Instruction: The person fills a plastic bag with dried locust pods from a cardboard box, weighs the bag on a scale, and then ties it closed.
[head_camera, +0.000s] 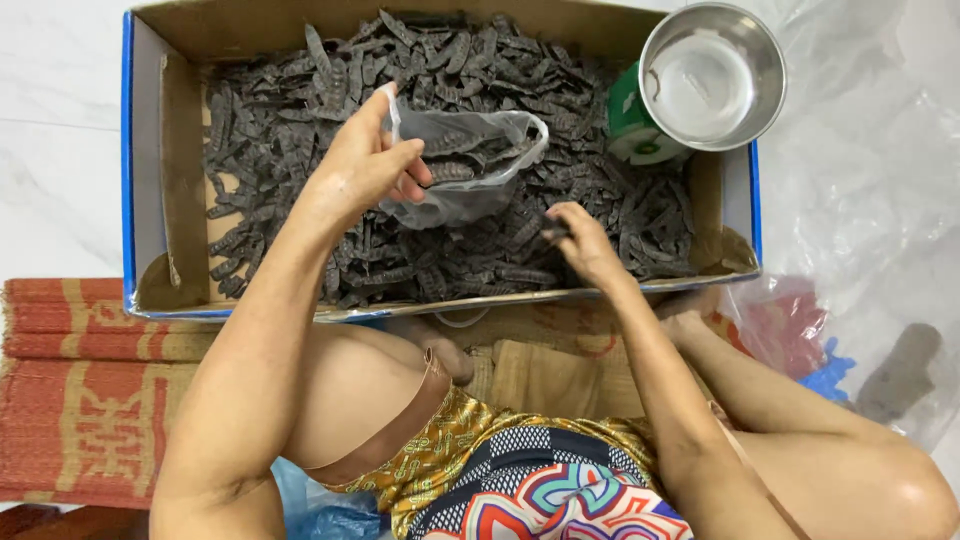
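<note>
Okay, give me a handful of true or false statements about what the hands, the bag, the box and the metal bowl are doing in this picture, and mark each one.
1. The left hand holds a clear plastic bag open above the box. True.
2. The right hand rests inside the metal bowl. False: it is down among the dark pods in the box, pinching some.
3. The cardboard box is filled with dark dried pods. True.
4. The metal bowl is heaped with pods. False: it looks empty.
5. The bag already has a few pods in it. True.
</note>
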